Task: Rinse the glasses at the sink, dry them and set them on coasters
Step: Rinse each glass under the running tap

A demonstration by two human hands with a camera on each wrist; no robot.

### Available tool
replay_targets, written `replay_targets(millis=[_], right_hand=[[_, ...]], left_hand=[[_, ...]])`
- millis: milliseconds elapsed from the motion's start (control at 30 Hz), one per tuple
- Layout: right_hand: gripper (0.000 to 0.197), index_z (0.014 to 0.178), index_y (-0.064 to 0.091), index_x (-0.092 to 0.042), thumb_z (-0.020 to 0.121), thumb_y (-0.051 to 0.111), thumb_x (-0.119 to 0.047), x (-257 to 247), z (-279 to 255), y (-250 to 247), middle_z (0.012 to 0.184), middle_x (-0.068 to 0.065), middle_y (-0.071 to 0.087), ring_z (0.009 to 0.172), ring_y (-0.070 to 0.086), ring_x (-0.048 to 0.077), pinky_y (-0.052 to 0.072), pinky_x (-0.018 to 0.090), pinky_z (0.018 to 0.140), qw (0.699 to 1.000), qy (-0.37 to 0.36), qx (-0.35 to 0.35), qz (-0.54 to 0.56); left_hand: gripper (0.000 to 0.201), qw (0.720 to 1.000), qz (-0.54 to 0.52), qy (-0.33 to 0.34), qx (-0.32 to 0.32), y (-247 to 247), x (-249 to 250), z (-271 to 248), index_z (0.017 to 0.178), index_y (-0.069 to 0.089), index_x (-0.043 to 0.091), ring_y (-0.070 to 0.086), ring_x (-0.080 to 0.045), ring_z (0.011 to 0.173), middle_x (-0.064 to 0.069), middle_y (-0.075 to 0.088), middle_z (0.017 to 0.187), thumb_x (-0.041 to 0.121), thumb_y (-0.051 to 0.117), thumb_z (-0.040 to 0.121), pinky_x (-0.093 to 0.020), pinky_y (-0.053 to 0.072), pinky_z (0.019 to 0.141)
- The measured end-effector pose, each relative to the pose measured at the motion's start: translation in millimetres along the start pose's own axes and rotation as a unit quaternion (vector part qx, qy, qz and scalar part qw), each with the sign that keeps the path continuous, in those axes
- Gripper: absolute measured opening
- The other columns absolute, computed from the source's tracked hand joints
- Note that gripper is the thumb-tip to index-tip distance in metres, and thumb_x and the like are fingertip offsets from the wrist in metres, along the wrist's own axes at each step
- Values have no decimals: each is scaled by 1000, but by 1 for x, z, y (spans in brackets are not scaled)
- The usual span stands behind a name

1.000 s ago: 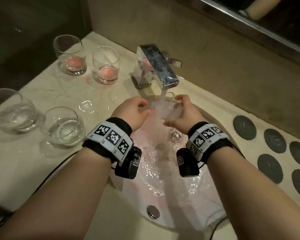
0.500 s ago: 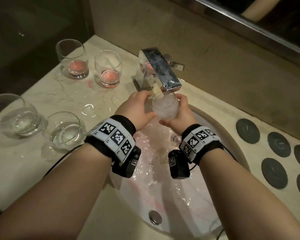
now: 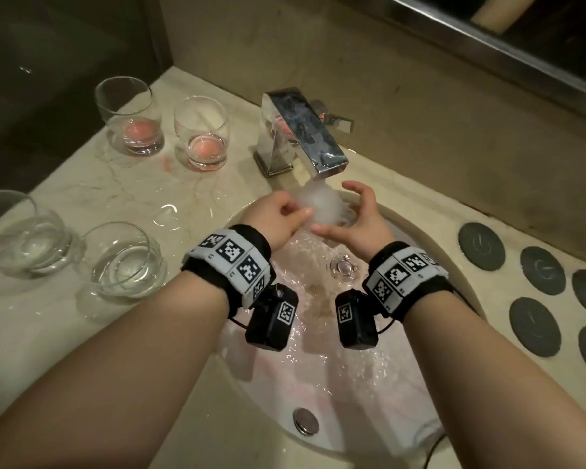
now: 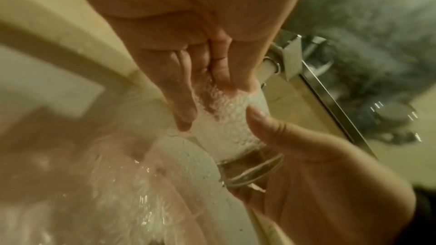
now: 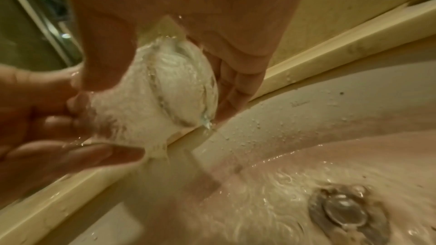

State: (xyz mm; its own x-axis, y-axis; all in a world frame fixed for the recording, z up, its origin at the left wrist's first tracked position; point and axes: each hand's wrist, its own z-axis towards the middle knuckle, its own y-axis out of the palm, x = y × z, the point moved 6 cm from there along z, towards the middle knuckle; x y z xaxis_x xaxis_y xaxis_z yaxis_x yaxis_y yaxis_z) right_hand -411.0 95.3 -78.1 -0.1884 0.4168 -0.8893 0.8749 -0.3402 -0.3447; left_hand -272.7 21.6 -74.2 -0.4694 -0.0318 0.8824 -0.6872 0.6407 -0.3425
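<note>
Glass under tap, both hands on it.

L hand [image 3: 278, 218] and R hand [image 3: 362, 221] hold glass [image 3: 322, 206] betw. them, directly under faucet [image 3: 305, 140] spout, above sink [image 3: 430, 265] basin. R hand cups glass base w/ thumb on its side; L hand fingers [image 4: 186, 100] curl over rim end, tips at the mouth. Glass lies tilted, water foaming over and through it. Below hands: drain [image 3: 343, 267], water sheet w/ pinkish tint. Left of L hand on counter [image 3: 82, 204]: two clear glasses [image 3: 122, 262] nearer, two glasses w/ pink residue [image 3: 202, 137] farther, by faucet. Right of R hand: dark round coasters [image 3: 542, 270], well apart from glass, all bare.
</note>
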Motion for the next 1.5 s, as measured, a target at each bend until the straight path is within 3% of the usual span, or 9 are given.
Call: replay_targets(millis=[100,233,433,567,867,1000,1200,1400,1500], right_hand=[[80,124,40,-36,58,85,-41,6,-5,-11,126,6,52,106,57,25,50,44,91,999,24,17,37],[61,127,43,-31,78,74,-12,4,-2,-14,125,4,49,104,57,25,50,44,93,999,5,-11,45],[37,121,45,-17,89,62,-28,6,7,-5,114,14,51,86,60,25,52,29,70,990,57,-38,125],[70,129,43,-4,85,55,-58,11,10,7,98,13,57,60,60,14,49,24,53,983,104,-44,142],[42,124,44,-31,89,55,-51,1,4,4,105,3,59,79,55,25,47,33,67,995,65,-56,59],[58,132,39,-26,89,39,-65,2,7,11,114,4,60,93,63,21,52,39,87,995,76,-59,15],[69,131,39,-31,72,72,-40,7,6,13,107,6,58,71,55,15,43,26,58,992,31,-104,59],[57,109,56,-22,88,31,-69,2,6,17,89,6,60,68,53,15,42,25,61,991,78,-105,40],[51,125,44,-36,81,64,-48,12,7,12,102,6,57,70,53,15,42,25,59,986,55,-134,86]], left_hand=[[13,968,-219,-116,-49,15,-11,-3,94,54,9,66,-22,82,-17,65,103,22,52,95,-28,58,73],[23,917,-350,-185,-44,19,-14,-4,117,47,4,65,-25,78,-18,64,97,18,45,99,-23,57,51],[36,980,-177,-54,-75,3,-7,0,122,53,14,61,-12,80,-5,68,109,21,62,88,-22,45,66],[15,983,-177,-43,-24,0,-10,2,96,64,19,61,-27,105,-8,67,107,17,70,82,-40,44,98],[32,981,-191,-36,-27,5,-12,-1,86,71,28,66,-19,96,1,72,99,50,75,63,-41,47,92],[17,978,-204,-27,-40,4,-9,2,90,65,9,66,-17,82,-10,71,93,22,71,81,-29,50,85],[7,952,-300,-45,-20,-3,-7,5,85,65,13,62,-17,74,1,69,72,18,61,88,-27,50,74],[11,957,-282,-20,-59,3,-6,1,90,65,7,67,-16,76,-4,72,80,11,69,81,-31,51,82],[3,957,-285,-23,-56,5,-4,4,86,65,11,66,-8,68,2,73,75,11,62,86,-22,46,74]])
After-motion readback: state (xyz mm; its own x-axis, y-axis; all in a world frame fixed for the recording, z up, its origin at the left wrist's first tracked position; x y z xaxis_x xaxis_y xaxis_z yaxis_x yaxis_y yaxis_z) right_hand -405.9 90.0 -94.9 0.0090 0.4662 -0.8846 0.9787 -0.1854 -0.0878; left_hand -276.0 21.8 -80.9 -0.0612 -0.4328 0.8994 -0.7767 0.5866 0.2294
